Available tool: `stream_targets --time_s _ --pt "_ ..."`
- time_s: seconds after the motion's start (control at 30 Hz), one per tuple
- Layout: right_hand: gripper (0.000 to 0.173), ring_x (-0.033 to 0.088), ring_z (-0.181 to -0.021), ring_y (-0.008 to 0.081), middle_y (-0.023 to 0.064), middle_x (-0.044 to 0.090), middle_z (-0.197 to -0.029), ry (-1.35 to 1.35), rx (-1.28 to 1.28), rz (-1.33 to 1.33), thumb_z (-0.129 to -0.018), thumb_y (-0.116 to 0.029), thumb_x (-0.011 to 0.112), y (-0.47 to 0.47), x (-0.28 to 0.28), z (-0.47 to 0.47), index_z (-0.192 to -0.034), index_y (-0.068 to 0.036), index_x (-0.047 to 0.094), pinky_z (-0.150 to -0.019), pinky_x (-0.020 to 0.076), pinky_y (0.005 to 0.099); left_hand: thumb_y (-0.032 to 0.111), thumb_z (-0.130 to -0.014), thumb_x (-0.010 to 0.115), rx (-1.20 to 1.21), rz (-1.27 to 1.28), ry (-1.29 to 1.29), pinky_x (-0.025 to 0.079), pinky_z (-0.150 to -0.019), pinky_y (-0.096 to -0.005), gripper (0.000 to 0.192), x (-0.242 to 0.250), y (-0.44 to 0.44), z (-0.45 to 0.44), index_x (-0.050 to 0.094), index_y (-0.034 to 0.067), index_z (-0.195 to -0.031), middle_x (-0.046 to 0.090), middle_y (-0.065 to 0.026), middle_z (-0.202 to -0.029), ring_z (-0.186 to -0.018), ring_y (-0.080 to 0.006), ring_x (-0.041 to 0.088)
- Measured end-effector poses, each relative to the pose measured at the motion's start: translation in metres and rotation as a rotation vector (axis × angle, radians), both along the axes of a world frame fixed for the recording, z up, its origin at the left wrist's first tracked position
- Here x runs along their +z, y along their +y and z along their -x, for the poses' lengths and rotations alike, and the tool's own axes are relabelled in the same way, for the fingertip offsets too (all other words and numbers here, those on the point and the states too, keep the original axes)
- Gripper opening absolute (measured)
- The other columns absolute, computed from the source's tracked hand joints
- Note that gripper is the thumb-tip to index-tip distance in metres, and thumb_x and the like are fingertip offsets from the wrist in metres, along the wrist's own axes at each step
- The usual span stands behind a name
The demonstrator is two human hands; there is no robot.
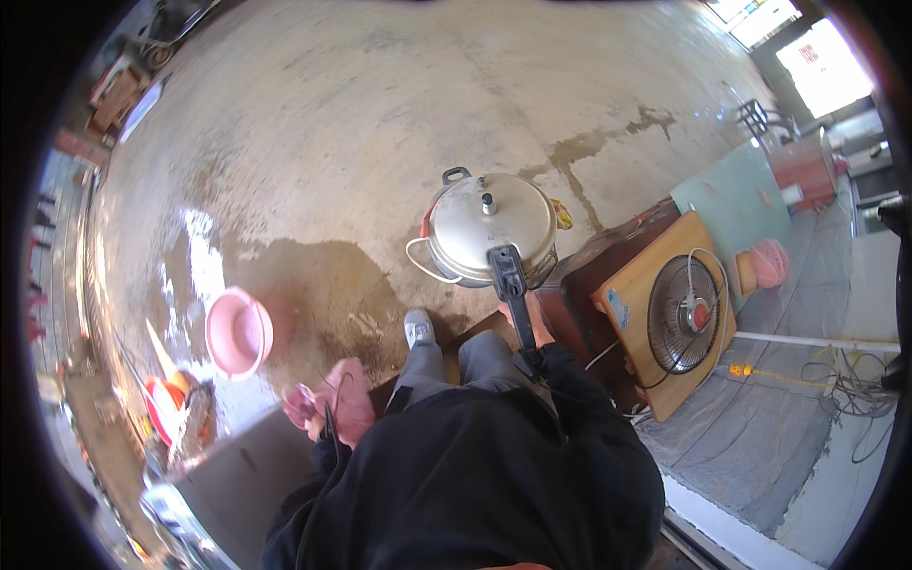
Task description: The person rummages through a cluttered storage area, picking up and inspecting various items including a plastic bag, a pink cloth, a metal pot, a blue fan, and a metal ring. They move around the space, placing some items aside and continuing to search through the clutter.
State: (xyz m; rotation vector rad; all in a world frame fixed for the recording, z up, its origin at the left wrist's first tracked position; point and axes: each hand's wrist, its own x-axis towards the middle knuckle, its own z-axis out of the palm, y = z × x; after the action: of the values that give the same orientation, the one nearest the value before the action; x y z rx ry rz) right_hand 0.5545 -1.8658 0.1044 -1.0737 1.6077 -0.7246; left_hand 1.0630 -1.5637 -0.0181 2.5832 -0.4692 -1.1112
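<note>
A metal pressure cooker [491, 224] with a lidded top and a black valve weight is in front of my legs. Its long black handle [521, 306] points back towards me. My right hand [539, 320] is closed at this handle, which partly covers the fingers. What is under the cooker is mostly hidden; a white curved wire or strap [420, 265] shows at its left side. At my left side, my left hand [314, 427] holds a crumpled pink cloth or bag [349, 399]. Its fingers are small and partly hidden.
A pink plastic basin [239, 333] is on the wet concrete floor [313, 285] at left. On my right, a dark red cabinet [591, 285] stands beside a wooden board [616, 313] bearing a round heater [685, 313]. Loose cables [855, 388] lie farther right. A grey surface [249, 477] is at lower left.
</note>
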Motion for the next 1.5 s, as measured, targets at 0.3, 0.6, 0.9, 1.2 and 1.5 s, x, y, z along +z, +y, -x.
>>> stream_targets --time_s 0.3,0.6,0.9,1.2,1.5 --pt "0.022 0.055 -0.048 0.0183 0.0049 0.054 -0.052 0.425 -0.210 0.045 -0.072 -0.018 0.069 -0.128 -0.118 0.035 -0.064 -0.002 0.057 -0.045 0.0397 0.0376 0.035 -0.074 0.069 -0.321 0.324 -0.132 0.050 -0.066 -0.0391 0.040 0.004 -0.411 -0.001 0.059 0.002 -0.094 0.064 -0.0133 -0.082 -0.079 -0.0267 0.063" --pt "0.026 0.063 -0.065 0.0264 0.0144 0.063 -0.067 0.151 -0.573 -0.063 -0.070 -0.022 0.072 -0.246 -0.252 0.119 -0.077 0.001 0.060 -0.059 0.0446 0.0398 0.041 -0.081 0.066 -0.360 0.370 -0.079 0.047 -0.061 -0.0353 0.044 -0.065 -0.767 0.221 0.065 -0.001 -0.092 0.066 -0.0110 -0.082 -0.075 -0.0197 0.061" --pt "0.026 0.052 -0.050 0.0194 0.0064 0.051 -0.056 0.219 -0.849 -0.227 -0.073 -0.020 0.069 -0.306 -0.439 0.200 -0.064 -0.006 0.048 -0.046 0.0382 0.0346 0.016 -0.084 0.069 -0.193 0.502 0.815 0.056 -0.063 -0.0339 0.022 -0.209 -0.895 0.445 0.058 0.002 -0.097 0.060 -0.0065 -0.084 -0.074 -0.0184 0.062" --pt "0.028 0.042 -0.046 0.0107 -0.0019 0.042 -0.059 -0.374 -1.182 -0.282 -0.079 -0.028 0.068 -0.373 -0.488 0.176 -0.075 -0.012 0.045 -0.043 0.0337 0.0268 0.010 -0.082 0.070 -0.663 0.146 0.799 0.048 -0.080 -0.0295 0.050 -0.250 -0.860 0.494 0.045 0.002 -0.126 0.060 -0.0093 -0.106 -0.097 -0.0149 0.057" --pt "0.064 0.054 -0.114 0.0248 0.0185 0.055 -0.126 -0.264 -0.679 -0.523 -0.080 -0.023 0.069 -0.352 -0.476 0.151 -0.129 0.007 0.042 -0.090 0.0448 0.0363 0.019 -0.079 0.075 -1.133 0.138 0.328 0.048 -0.086 -0.0296 0.076 -0.202 -0.801 0.415 0.030 0.004 -0.139 0.060 -0.0177 -0.112 -0.099 -0.0201 0.060"
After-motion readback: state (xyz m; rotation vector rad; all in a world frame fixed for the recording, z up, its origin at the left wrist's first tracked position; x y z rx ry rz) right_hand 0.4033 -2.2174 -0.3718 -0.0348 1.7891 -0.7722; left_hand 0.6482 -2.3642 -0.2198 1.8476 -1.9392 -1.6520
